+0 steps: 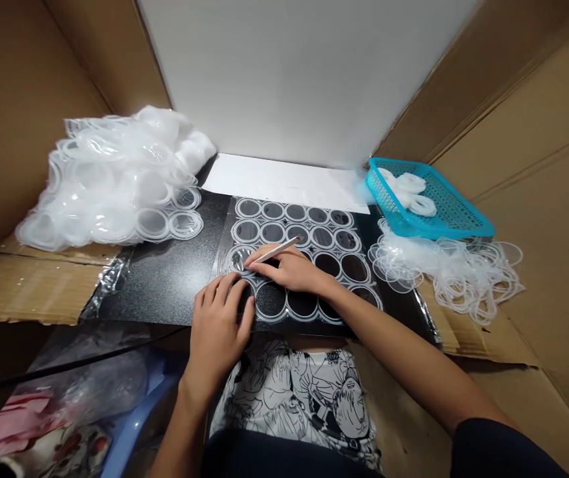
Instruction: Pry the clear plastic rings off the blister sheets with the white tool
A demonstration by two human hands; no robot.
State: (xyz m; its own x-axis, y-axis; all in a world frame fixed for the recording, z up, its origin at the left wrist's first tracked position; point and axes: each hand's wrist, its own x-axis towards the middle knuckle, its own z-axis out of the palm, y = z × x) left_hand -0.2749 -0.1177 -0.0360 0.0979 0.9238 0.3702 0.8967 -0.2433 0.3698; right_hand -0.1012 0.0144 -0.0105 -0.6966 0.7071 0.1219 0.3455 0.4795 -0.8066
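Note:
A clear plastic sheet (322, 237) with rows of white-edged circles lies flat on the black tabletop (164, 279). My right hand (297, 269) pinches a slim white pen-like tool (279, 248). Its lower end points down at a circle near the sheet's left edge; whether the tip touches the plastic I cannot tell. Fingers extended, my left hand (219, 322) rests at the sheet's lower left corner and holds nothing. Part of the circle rows is hidden under my right hand and forearm.
At the left is a tall pile of ring-marked plastic sheets (115, 179). A blue basket (456, 206) with white bundles (411, 186) stands at the right, behind a heap of loose clear rings (478, 279). White paper (284, 178) lies at the back. Cardboard walls (528, 133) flank the table.

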